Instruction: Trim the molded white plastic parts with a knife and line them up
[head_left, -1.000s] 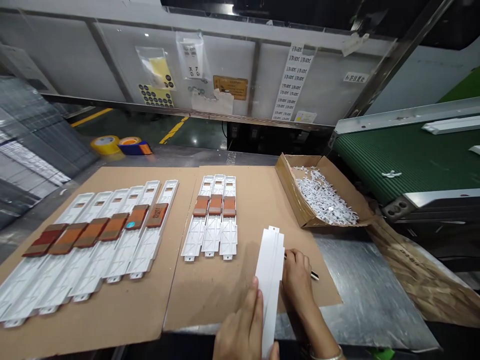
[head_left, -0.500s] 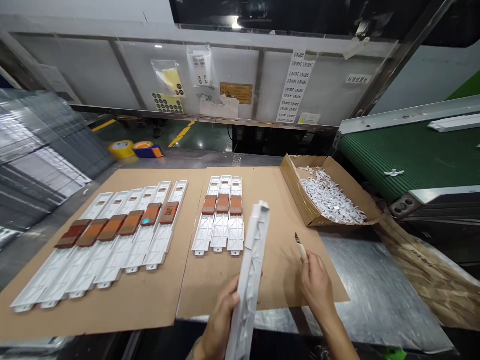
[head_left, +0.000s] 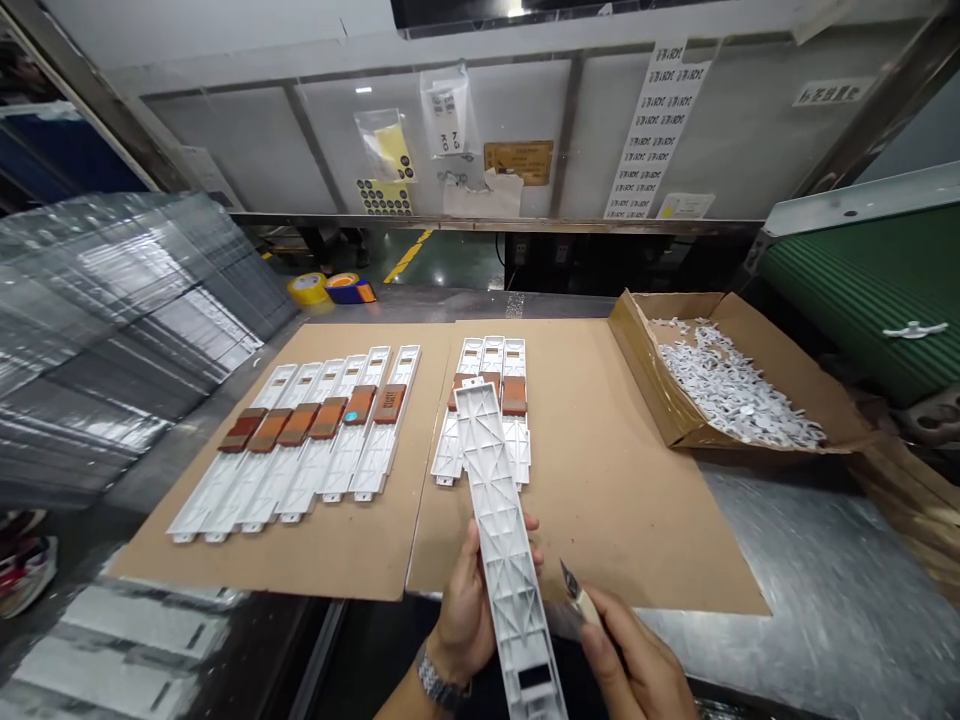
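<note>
The plastic panel (head_left: 496, 490) is showing white with a lattice of triangular ribs, the pads (head_left: 390, 403) on neighbouring panels are showing reddish-brown, the cardboard sheet (head_left: 622, 500) is showing tan, and the conveyor belt (head_left: 862, 290) is showing fine green stripes.

One head-worn camera, facing forward and down, sits close above the left hand (head_left: 469, 630) and right hand (head_left: 634, 660).

The left hand (head_left: 466, 640) sits low at centre, palm up, its fingers curled upward, with the bare forearm (head_left: 397, 703) angling in from the bottom edge. The right hand (head_left: 634, 655) is at lower right, its fingers (head_left: 600, 640) pinched closed.
</note>
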